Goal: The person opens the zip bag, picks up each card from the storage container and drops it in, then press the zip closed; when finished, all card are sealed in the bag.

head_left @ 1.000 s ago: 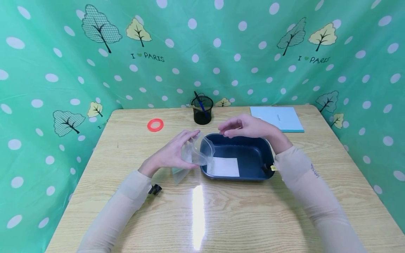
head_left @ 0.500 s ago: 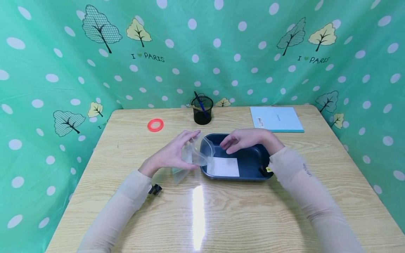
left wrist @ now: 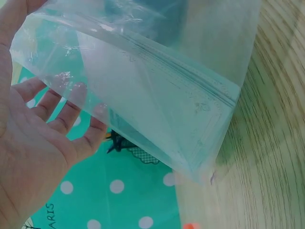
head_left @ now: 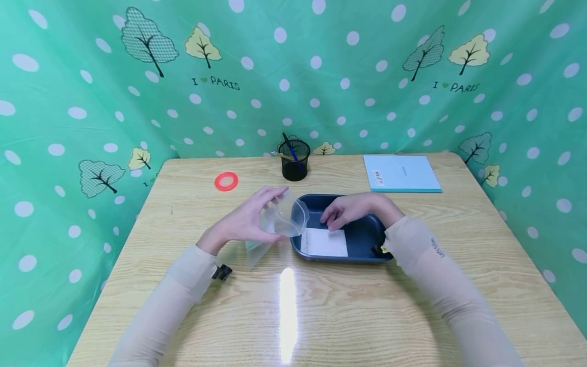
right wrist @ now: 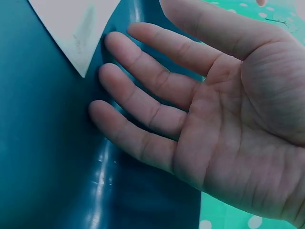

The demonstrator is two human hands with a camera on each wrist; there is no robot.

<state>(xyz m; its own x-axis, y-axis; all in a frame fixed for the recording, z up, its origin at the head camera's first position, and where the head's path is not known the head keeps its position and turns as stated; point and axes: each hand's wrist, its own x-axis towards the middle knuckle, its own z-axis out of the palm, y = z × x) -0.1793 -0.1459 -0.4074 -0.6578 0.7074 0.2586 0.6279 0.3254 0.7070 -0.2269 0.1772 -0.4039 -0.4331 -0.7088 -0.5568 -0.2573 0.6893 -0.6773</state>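
In the head view my left hand (head_left: pixel 247 216) holds a clear plastic bag (head_left: pixel 286 216), thumb and fingers spread around it. The bag's gaping mouth faces the dark blue tray (head_left: pixel 362 259) and overlaps its left rim. The left wrist view shows pale, flat layers in the lower part of the bag (left wrist: pixel 157 100). Over the tray, my right hand (head_left: pixel 350 210) has its fingers pointing down beside a white paper square (head_left: pixel 324 243) that lies on the tray floor. Seen from the right wrist, my right hand (right wrist: pixel 214 109) has loosely bent fingers and nothing in them.
A black mesh pen cup (head_left: pixel 294 165) with pens stands behind the tray. Left of it lies a red tape ring (head_left: pixel 226 181). A light blue notebook (head_left: pixel 403 173) is at the back right. Green polka-dot cloth (head_left: pixel 284 76) hangs behind the wooden table (head_left: pixel 348 316).
My right hand has come down and toward me, from above the tray's far rim to beside the white paper. My left hand stays at nearly the same place with the bag.
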